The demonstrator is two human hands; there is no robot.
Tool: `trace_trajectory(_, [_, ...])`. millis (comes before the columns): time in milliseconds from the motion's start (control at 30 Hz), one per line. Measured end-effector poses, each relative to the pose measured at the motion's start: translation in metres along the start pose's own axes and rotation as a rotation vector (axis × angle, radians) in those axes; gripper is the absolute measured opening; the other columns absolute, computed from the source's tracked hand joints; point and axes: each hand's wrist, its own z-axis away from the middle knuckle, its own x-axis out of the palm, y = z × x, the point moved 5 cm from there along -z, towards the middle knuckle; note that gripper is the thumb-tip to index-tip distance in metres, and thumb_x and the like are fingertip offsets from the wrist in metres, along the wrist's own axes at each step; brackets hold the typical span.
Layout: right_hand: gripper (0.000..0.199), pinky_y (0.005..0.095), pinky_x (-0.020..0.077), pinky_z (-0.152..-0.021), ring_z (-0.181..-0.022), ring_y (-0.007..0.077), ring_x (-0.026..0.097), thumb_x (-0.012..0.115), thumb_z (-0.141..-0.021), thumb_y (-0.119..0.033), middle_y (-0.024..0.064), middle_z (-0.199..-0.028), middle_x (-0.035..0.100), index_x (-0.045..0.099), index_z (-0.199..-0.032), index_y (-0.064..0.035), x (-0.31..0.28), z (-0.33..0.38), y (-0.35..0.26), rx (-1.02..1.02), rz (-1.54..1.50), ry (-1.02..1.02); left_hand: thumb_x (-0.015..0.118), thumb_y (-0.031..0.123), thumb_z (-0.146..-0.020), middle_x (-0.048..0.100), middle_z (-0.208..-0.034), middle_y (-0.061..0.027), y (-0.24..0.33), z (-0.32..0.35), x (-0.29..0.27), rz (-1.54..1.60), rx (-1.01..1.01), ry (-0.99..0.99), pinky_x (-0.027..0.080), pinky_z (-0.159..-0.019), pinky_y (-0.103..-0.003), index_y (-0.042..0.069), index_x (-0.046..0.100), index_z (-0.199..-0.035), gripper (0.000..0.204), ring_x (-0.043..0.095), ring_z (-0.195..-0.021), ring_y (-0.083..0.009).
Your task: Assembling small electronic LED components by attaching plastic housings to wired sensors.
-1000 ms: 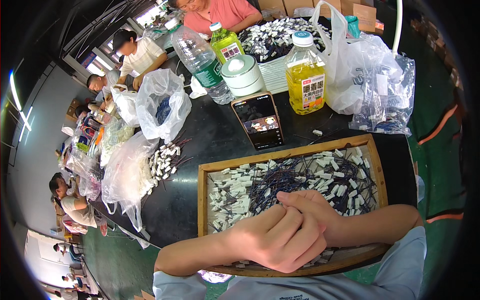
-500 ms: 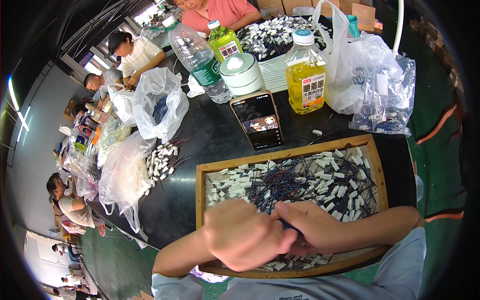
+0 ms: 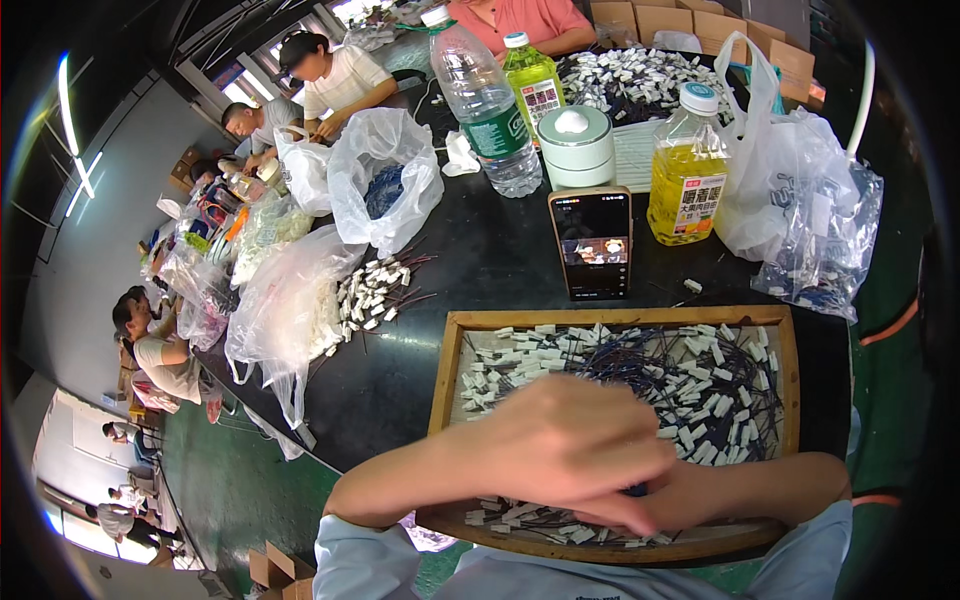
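My left hand (image 3: 565, 445), somewhat blurred, crosses in front of my right hand (image 3: 675, 500) above a wooden tray (image 3: 620, 318). The left fingers curl down and inward. Most of the right hand is hidden behind the left; its visible part is curled. A small dark-blue bit (image 3: 635, 490) shows between the hands, too covered to name. Beneath them the tray holds many small white connectors (image 3: 705, 380) on thin dark wires (image 3: 620, 360). Some connectors also lie along the tray's near side, below my hands.
A lit phone (image 3: 592, 270) stands behind the tray, before a pale green canister (image 3: 577, 150). Around it are a yellow drink bottle (image 3: 685, 170), a large clear bottle (image 3: 490, 120) and plastic bags (image 3: 385, 165). Loose connectors (image 3: 375, 290) lie at left. Other people sit beyond.
The view has shifted, so the table and tray appear farther right and lower. My left hand has turned over the right, covering more of it.
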Motion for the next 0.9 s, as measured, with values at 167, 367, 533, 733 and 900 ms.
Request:
trace_trajectory(167, [0.032, 0.0282, 0.0468, -0.074, -0.086, 0.0160, 0.059, 0.041, -0.096, -0.035, 0.0025, -0.073, 0.058, 0.050, -0.090, -0.0042, -0.005, 0.004, 0.008, 0.372, -0.560, -0.039, 0.045, 0.026, -0.094, 0.063, -0.085, -0.0124, -0.092, 0.084, -0.093, -0.120, -0.771, 0.489, 0.047, -0.066, -0.031, -0.001, 0.059, -0.094, 0.030, 0.060, -0.076, -0.0169])
trace_trajectory(367, [0.033, 0.0283, 0.0488, -0.076, -0.091, 0.0149, 0.060, 0.036, -0.098, -0.029, 0.0088, -0.086, 0.062, 0.050, -0.109, -0.0022, -0.004, -0.008, -0.010, 0.171, -0.612, 0.036, 0.060, 0.013, -0.081, 0.061, -0.097, -0.0135, -0.144, 0.268, -0.126, -0.887, -1.069, 0.094, 0.045, -0.080, -0.039, 0.005, 0.060, -0.103, 0.023, 0.056, -0.092, -0.0288])
trace_trajectory(533, [0.025, 0.0233, 0.0274, -0.044, -0.048, 0.0066, 0.031, 0.041, -0.097, -0.023, -0.0025, -0.057, 0.036, 0.050, -0.105, -0.0006, -0.019, -0.005, -0.003, 0.186, -0.751, 0.136, 0.055, 0.011, -0.085, 0.056, -0.116, -0.0149, -0.148, 0.268, -0.084, -1.013, -0.961, -0.005, 0.040, -0.093, -0.040, 0.005, 0.050, -0.123, 0.039, 0.049, -0.111, -0.0323])
trace_trajectory(733, [0.021, 0.0241, 0.0206, -0.037, -0.039, 0.0065, 0.022, 0.044, -0.093, -0.022, -0.0045, -0.049, 0.026, 0.049, -0.084, -0.0039, -0.050, 0.002, -0.005, 0.105, -0.636, 0.510, 0.053, 0.008, -0.085, 0.060, -0.108, -0.0125, -0.145, 0.250, -0.078, -0.949, -0.962, -0.076, 0.044, -0.088, -0.038, 0.005, 0.057, -0.114, 0.030, 0.054, -0.104, -0.0283])
trace_trajectory(900, [0.021, 0.0243, 0.0201, -0.037, -0.040, 0.0070, 0.021, 0.042, -0.094, -0.023, -0.0037, -0.049, 0.025, 0.048, -0.084, -0.0047, -0.064, 0.003, 0.002, 0.046, -0.562, 0.697, 0.051, 0.002, -0.083, 0.061, -0.094, -0.0136, -0.134, 0.238, -0.067, -0.842, -0.975, -0.108, 0.047, -0.074, -0.039, 0.002, 0.060, -0.101, 0.020, 0.058, -0.086, -0.0306])
